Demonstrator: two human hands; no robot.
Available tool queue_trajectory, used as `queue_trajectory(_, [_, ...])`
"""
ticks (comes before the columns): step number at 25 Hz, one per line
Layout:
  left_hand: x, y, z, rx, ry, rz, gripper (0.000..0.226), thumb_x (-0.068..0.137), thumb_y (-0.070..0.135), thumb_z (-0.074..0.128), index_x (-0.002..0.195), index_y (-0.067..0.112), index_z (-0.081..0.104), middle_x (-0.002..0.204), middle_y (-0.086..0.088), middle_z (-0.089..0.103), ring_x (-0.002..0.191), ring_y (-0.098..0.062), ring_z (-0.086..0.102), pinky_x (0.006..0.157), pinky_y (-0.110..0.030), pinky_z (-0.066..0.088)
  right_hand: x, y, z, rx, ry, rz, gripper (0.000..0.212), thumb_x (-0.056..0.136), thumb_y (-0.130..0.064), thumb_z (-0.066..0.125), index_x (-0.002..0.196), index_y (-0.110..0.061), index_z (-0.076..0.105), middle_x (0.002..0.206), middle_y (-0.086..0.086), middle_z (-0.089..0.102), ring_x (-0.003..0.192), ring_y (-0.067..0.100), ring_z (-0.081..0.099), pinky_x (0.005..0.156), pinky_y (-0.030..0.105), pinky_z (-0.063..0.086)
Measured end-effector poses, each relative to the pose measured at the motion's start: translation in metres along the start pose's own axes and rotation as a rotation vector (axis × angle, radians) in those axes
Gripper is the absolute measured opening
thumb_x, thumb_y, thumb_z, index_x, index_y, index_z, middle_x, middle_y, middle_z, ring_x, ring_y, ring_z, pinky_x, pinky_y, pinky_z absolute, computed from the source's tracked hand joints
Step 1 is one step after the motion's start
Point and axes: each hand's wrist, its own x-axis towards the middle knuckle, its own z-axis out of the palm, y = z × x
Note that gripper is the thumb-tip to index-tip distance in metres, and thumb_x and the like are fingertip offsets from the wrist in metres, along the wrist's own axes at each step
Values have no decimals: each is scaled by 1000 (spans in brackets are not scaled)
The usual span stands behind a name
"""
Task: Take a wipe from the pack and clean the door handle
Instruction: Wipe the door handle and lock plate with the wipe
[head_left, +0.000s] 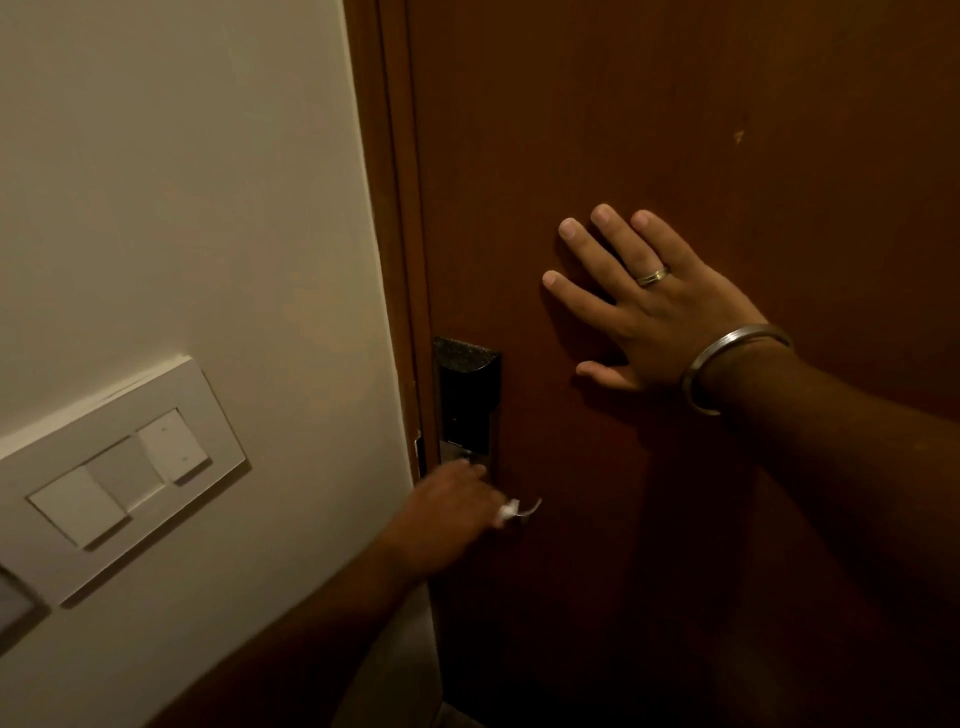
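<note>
The left hand (452, 512) is closed around a white wipe (508, 514) at the door handle, just below the dark lock plate (467, 400); the handle itself is hidden. The right hand (639, 312) lies flat, fingers spread, on the brown door (675, 104), up and right of the lock.

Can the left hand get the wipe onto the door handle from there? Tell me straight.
Probably yes: the left hand, gripping the wipe, seems already at the door handle, unobstructed; the right hand rests higher on the door.

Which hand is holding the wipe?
The left hand, low by the lock plate, grips the white wipe. The right hand, with ring and bangle, lies flat and empty on the door.
</note>
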Motion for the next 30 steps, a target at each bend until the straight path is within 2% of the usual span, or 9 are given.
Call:
queue_trajectory(3, [-13, -32, -18, 89, -65, -11, 26, 71, 18, 83, 94, 14, 72, 98, -8, 75, 95, -26, 69, 88, -43, 54, 0, 0, 2, 2, 6, 0, 96, 85, -77, 26, 160, -17, 20, 166, 25, 10, 153, 45, 15, 123, 54, 3])
queue_trajectory(7, [20, 16, -5, 11, -203, 9, 11, 87, 23, 69, 89, 12, 67, 79, -5, 72, 73, -18, 68, 76, -36, 57, -1, -1, 2, 9, 12, 9, 95, 86, -77, 26, 160, -17, 20, 166, 25, 9, 153, 45, 14, 123, 54, 3])
queue_trajectory(10, [42, 52, 10, -34, -346, -211, 28, 100, 33, 47, 102, 9, 61, 89, -8, 69, 78, -20, 64, 77, -36, 51, 0, -1, 2, 16, 16, 12, 96, 86, -78, 24, 160, -17, 20, 166, 25, 9, 153, 45, 15, 123, 54, 5])
queue_trajectory(12, [30, 45, 8, -21, -294, -206, 24, 98, 32, 50, 107, 12, 60, 95, -7, 68, 85, -20, 63, 82, -37, 49, 0, -1, 3, 20, 26, 14, 96, 86, -78, 23, 159, -17, 21, 166, 25, 10, 152, 45, 16, 123, 54, 6])
queue_trajectory(15, [-6, 1, 0, 25, -27, -57, 17, 82, 21, 72, 96, 15, 67, 89, -6, 69, 82, -21, 63, 74, -38, 51, -1, -1, 5, 13, 40, 12, 96, 86, -79, 21, 159, -16, 22, 165, 26, 12, 152, 46, 18, 123, 54, 8])
queue_trajectory(18, [-12, -23, -4, 130, -157, -73, 31, 71, 22, 83, 96, 14, 67, 92, -10, 67, 85, -25, 64, 71, -39, 54, -1, -1, 5, 18, 44, 6, 99, 85, -82, 18, 158, -16, 24, 165, 26, 14, 151, 46, 19, 122, 54, 8])
queue_trajectory(21, [-1, -2, -3, 100, -167, -79, 31, 65, 22, 85, 89, 15, 67, 82, -6, 65, 75, -21, 62, 64, -35, 52, -1, -1, 5, 20, 41, 5, 99, 84, -82, 19, 158, -16, 25, 165, 26, 15, 151, 46, 20, 122, 55, 9])
queue_trajectory(27, [37, 51, 6, 34, -217, -187, 32, 94, 39, 55, 109, 11, 60, 99, -9, 65, 89, -23, 60, 78, -39, 46, 0, -1, 2, 26, 35, 14, 98, 85, -81, 21, 158, -16, 25, 165, 26, 13, 152, 45, 18, 123, 54, 8])
queue_trajectory(30, [11, 35, 7, 19, -109, -20, 42, 84, 34, 69, 118, 13, 59, 100, -6, 70, 89, -22, 65, 73, -36, 52, 0, -2, 3, 31, 36, 16, 99, 84, -82, 21, 158, -16, 25, 166, 25, 13, 152, 45, 18, 123, 54, 9])
